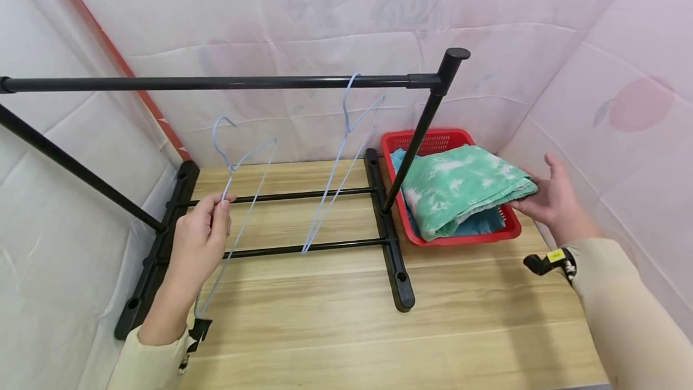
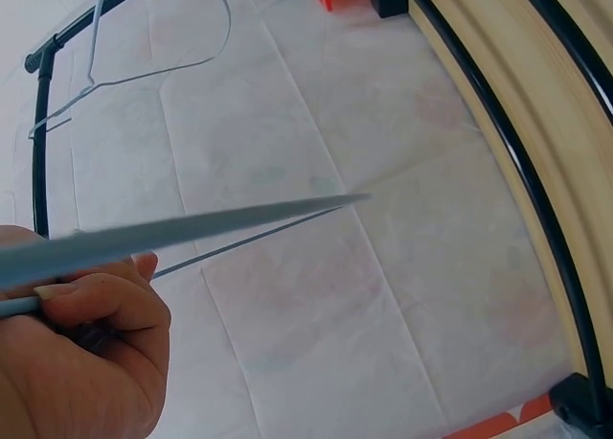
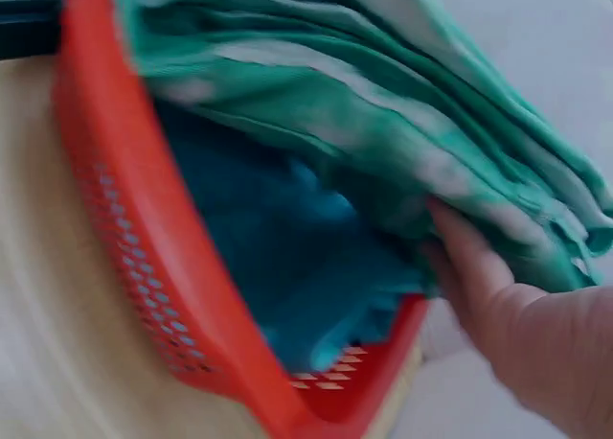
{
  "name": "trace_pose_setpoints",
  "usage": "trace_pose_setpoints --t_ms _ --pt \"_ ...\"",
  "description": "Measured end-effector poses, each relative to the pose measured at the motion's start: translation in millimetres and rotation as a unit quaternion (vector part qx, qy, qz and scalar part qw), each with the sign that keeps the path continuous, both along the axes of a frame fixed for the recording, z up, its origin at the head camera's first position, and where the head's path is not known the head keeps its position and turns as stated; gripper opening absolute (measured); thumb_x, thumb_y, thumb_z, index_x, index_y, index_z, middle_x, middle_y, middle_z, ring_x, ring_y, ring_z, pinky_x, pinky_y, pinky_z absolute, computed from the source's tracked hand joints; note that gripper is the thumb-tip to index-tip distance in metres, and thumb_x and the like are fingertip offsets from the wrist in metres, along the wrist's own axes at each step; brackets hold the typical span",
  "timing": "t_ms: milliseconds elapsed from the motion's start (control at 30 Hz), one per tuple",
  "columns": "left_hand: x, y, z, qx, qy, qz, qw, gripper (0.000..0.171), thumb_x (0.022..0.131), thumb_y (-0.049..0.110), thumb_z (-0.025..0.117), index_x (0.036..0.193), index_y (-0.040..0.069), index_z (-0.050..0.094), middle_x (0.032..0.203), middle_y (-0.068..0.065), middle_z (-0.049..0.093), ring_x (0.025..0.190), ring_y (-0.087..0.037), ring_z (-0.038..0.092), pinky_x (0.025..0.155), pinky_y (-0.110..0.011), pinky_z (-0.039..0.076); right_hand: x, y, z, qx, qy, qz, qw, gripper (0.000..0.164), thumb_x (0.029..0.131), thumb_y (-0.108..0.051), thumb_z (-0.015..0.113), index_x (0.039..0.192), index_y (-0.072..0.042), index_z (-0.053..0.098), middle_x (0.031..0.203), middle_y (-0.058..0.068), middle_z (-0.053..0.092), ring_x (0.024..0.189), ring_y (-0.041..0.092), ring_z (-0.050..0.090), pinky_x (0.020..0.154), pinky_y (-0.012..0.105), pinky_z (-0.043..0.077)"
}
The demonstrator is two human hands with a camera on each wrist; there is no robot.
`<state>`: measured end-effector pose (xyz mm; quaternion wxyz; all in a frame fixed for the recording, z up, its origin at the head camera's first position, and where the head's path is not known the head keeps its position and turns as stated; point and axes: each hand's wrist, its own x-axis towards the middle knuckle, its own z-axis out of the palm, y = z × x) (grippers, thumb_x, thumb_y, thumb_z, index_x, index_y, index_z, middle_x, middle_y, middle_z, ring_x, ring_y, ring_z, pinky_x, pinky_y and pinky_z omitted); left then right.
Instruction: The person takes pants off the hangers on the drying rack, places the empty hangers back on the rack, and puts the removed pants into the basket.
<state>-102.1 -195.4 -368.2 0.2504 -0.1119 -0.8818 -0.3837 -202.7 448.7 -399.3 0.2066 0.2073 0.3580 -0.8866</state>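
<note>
My left hand (image 1: 200,233) pinches a light blue wire hanger (image 1: 230,167) near its neck, left of centre in the head view. In the left wrist view the same hanger (image 2: 230,221) runs close across the picture from the hand (image 2: 96,343). A folded green and white tie-dye cloth (image 1: 465,182) lies on the red basket (image 1: 460,238). My right hand (image 1: 549,197) has its fingers under the cloth's right edge, with the thumb raised away from it. Teal fabric (image 3: 287,238) shows beneath the cloth in the right wrist view.
A black rack stands on the wooden table (image 1: 346,330), its top bar (image 1: 216,83) crossing in front of me. Another blue hanger (image 1: 335,167) hangs from that bar. The rack's right post (image 1: 419,137) rises beside the basket. Pale sheeting (image 1: 325,11) surrounds the table.
</note>
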Motion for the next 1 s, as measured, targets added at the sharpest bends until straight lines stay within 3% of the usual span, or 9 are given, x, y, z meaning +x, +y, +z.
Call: trace_pose_setpoints --t_ms 100,200,267,400,467,567,800,933,1000 --pt "-0.7 0 -0.1 -0.003 -0.005 0.002 1.0 0.023 0.105 0.011 0.05 0.113 -0.001 0.068 0.061 0.001 0.055 0.047 -0.006 0.042 0.042 -0.018 0.032 -12.6 3 6.6 0.114 -0.034 0.061 0.991 0.075 0.093 -0.062 0.057 0.153 -0.026 0.031 0.113 0.004 0.067 0.099 0.023 0.068 0.1 0.041 0.051" --pt "-1.7 1 -0.3 -0.005 -0.01 0.001 0.9999 0.024 0.105 0.013 0.049 0.113 0.0 0.068 0.061 0.001 0.055 0.047 -0.006 0.043 0.042 -0.018 0.032 -26.4 -1 11.4 0.235 -0.04 0.126 0.963 0.041 0.098 -0.05 0.057 0.112 -0.012 0.062 0.091 0.006 0.074 0.085 0.021 0.073 0.084 0.037 0.059" --pt "-2.1 1 -0.4 -0.006 -0.011 0.0 0.9999 0.024 0.105 0.013 0.049 0.113 -0.001 0.068 0.061 0.001 0.055 0.047 -0.006 0.043 0.042 -0.018 0.032 -35.4 -7 14.6 0.317 -0.021 0.18 0.931 0.035 0.101 -0.04 0.055 0.107 -0.007 0.061 0.088 0.002 0.074 0.082 0.016 0.073 0.081 0.033 0.06" --pt "-2.3 2 -0.7 -0.01 -0.01 0.003 0.9999 0.024 0.105 0.013 0.049 0.112 -0.001 0.068 0.062 0.0 0.055 0.048 -0.007 0.044 0.042 -0.018 0.033 -49.0 -22 26.3 0.453 0.041 0.241 0.858 0.058 0.102 -0.028 0.057 0.147 0.0 0.032 0.09 -0.007 0.066 0.081 0.01 0.069 0.08 0.029 0.059" --pt "-2.3 2 -0.6 -0.011 -0.009 0.004 0.9999 0.024 0.105 0.013 0.049 0.112 0.0 0.068 0.062 0.0 0.055 0.048 -0.007 0.044 0.042 -0.018 0.033 -53.0 -32 34.0 0.486 0.07 0.229 0.84 0.077 0.101 -0.026 0.059 0.157 -0.002 0.013 0.092 -0.011 0.062 0.08 0.008 0.068 0.079 0.028 0.059" --pt "-2.3 1 0.0 -0.011 -0.009 0.003 0.9999 0.024 0.106 0.013 0.049 0.112 0.0 0.068 0.062 -0.001 0.056 0.048 -0.006 0.044 0.042 -0.017 0.033 -55.5 -51 49.3 0.474 0.099 0.18 0.856 0.085 0.1 -0.021 0.062 0.161 -0.01 0.003 0.094 -0.012 0.06 0.076 0.008 0.068 0.073 0.027 0.06" --pt "-1.4 2 0.3 -0.009 -0.011 0.003 0.9999 0.024 0.106 0.013 0.049 0.112 -0.001 0.068 0.062 0.0 0.055 0.048 -0.007 0.044 0.042 -0.018 0.033 -51.2 -91 83.8 0.225 0.212 0.027 0.951 0.067 0.095 0.012 0.055 0.152 -0.02 0.04 0.103 0.003 0.067 0.074 0.02 0.072 0.061 0.032 0.06" --pt "-0.1 4 0.2 -0.005 -0.012 0.003 0.9999 0.024 0.105 0.012 0.049 0.112 -0.001 0.068 0.062 -0.001 0.055 0.048 -0.007 0.044 0.043 -0.018 0.033 -45.0 -81 67.2 0.037 0.252 -0.03 0.967 0.061 0.097 0.016 0.045 0.147 -0.018 0.048 0.113 0.012 0.068 0.087 0.029 0.073 0.069 0.039 0.061" --pt "0.1 4 -0.4 -0.004 -0.016 0.002 0.9999 0.024 0.105 0.013 0.049 0.112 -0.001 0.068 0.062 -0.001 0.056 0.049 -0.007 0.044 0.043 -0.018 0.034 -41.6 -66 45.2 0.024 0.235 -0.039 0.971 0.061 0.098 0.014 0.043 0.149 -0.021 0.045 0.112 0.011 0.067 0.086 0.029 0.073 0.07 0.039 0.061"
